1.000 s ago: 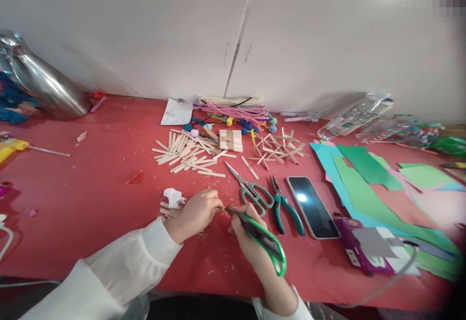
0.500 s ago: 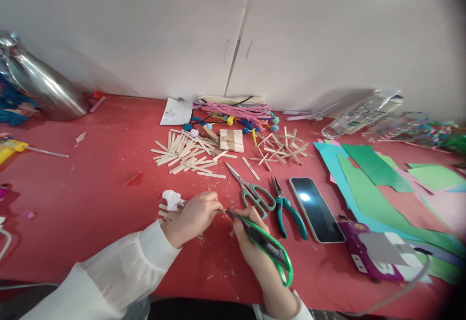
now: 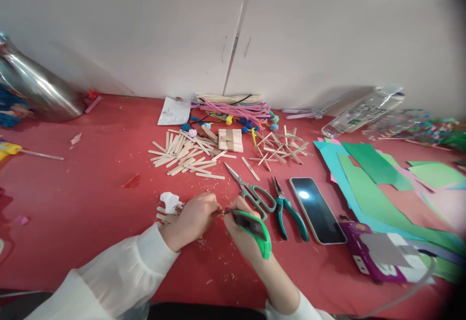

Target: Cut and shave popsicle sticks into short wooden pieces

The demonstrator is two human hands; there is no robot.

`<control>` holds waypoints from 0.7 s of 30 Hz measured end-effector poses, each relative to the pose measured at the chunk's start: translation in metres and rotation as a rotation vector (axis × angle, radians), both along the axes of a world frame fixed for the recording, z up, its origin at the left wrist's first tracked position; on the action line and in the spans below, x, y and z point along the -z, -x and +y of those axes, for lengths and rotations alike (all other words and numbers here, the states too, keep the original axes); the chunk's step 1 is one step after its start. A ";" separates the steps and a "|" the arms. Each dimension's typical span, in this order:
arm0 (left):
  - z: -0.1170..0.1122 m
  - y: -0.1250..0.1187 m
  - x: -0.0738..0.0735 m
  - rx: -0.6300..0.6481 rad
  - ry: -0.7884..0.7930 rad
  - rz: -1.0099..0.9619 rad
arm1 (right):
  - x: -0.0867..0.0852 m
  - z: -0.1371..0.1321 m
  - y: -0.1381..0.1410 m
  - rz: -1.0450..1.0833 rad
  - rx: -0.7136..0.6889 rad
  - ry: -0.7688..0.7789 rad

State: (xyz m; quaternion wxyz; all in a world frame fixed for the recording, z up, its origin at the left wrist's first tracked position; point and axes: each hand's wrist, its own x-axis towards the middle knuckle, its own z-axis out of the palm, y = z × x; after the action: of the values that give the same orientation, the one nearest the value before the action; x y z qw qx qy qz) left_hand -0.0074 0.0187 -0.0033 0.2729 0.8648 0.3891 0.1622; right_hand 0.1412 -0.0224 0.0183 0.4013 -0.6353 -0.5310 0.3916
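My left hand (image 3: 192, 219) is closed in a pinch on a small wooden stick piece near the table's front edge. My right hand (image 3: 243, 235) is wrapped round green-handled scissors (image 3: 253, 225), whose blades point left and meet the stick at my left fingertips. Wood shavings lie scattered on the red table (image 3: 91, 189) under both hands. A crumpled white scrap (image 3: 169, 201) and a few short stick pieces lie just left of my left hand.
A heap of craft sticks (image 3: 185, 155), a small block stack (image 3: 230, 140), crossed sticks (image 3: 280, 150) and pipe cleaners (image 3: 236, 110) lie behind. Grey-green scissors (image 3: 251, 191), teal pliers (image 3: 287, 208), a phone (image 3: 316, 208), coloured paper (image 3: 378, 184) and a purple box (image 3: 374, 257) sit right. A silver kettle (image 3: 32, 89) stands far left.
The green scissors' handles have drawn together in my right hand and the hand has turned, the handles now closer to the blades' line. My left hand has stayed in place.
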 end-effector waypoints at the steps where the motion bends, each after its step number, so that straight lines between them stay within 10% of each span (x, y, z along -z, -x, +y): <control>1: 0.000 0.000 -0.001 0.005 0.001 0.002 | 0.002 0.000 0.000 0.055 0.032 0.026; 15: 0.000 0.001 -0.013 0.068 -0.051 0.024 | 0.022 -0.018 -0.003 0.517 0.328 0.065; 21: 0.001 0.002 -0.016 0.137 -0.075 0.006 | 0.018 -0.024 -0.021 0.253 0.261 -0.127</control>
State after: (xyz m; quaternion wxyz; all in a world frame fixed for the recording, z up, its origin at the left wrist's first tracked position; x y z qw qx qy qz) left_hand -0.0094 0.0198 0.0130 0.2498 0.8993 0.3236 0.1552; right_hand 0.1625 -0.0463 0.0004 0.5517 -0.6178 -0.4130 0.3788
